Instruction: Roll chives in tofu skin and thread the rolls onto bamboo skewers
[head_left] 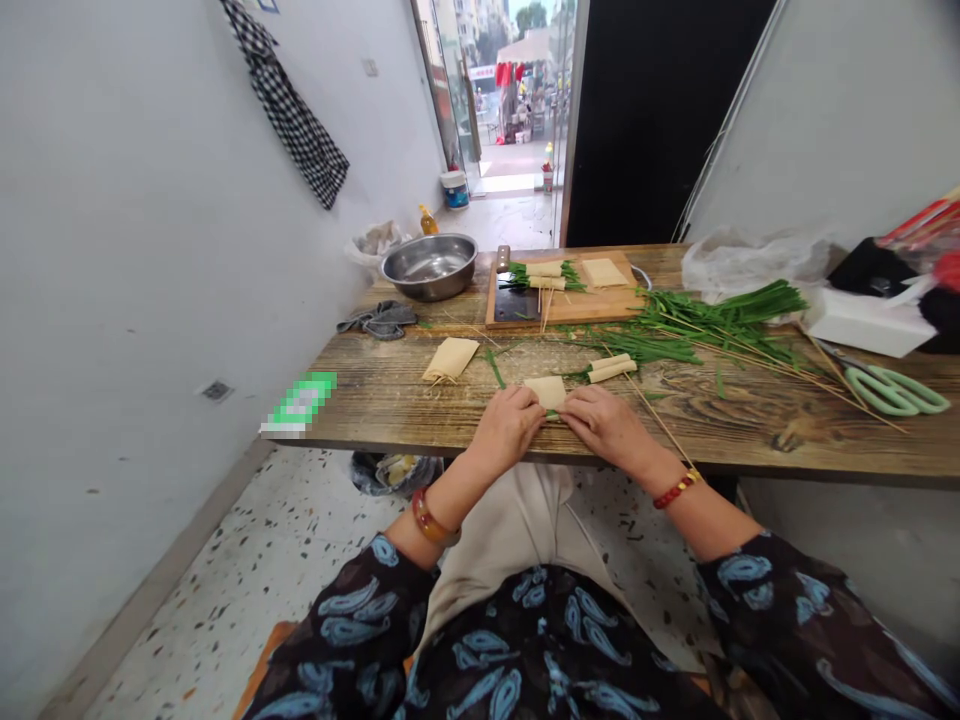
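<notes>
A pale yellow tofu skin sheet (pixel 546 389) lies near the table's front edge, with a bit of green chives showing at its near side. My left hand (pixel 508 428) has its fingers closed on the sheet's left near corner. On the opposite corner, my right hand (pixel 606 424) pinches the same sheet. Just beyond my right hand are rolled tofu skins (pixel 611 368) with chives sticking out at the left. A stack of tofu skin sheets (pixel 451 358) sits beyond my left hand. Thin wooden skewers (pixel 660 415) lie to the right, one close to my right wrist.
Farther back, a cutting board (pixel 600 302) bears a cleaver (pixel 516 305), chive rolls (pixel 546 283) and more sheets. Loose chives (pixel 720 318) spread to the right, near green-handled scissors (pixel 896 390). A steel basin (pixel 429 268) and grey cloth (pixel 381 319) are at the left.
</notes>
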